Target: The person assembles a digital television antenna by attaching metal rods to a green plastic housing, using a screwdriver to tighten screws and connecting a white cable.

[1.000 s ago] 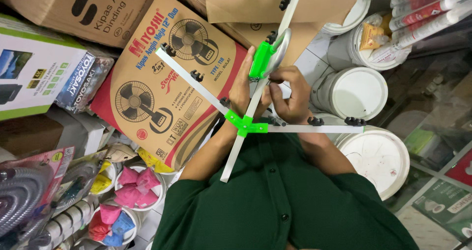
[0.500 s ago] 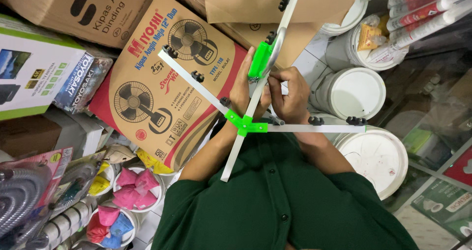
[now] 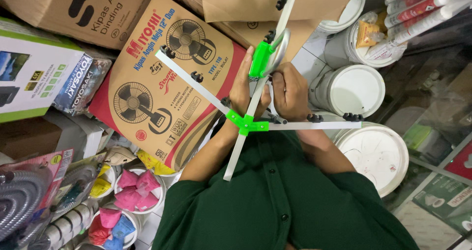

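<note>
Head-worn view, steeply downward, close.

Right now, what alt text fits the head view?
Both hands, left hand and right hand, grip a white-armed antenna frame with green plastic joints, above a fan carton and white lidded buckets.

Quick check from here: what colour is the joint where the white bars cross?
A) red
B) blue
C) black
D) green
D: the joint joining the white bars is bright green, just below the left hand and right hand.
</note>
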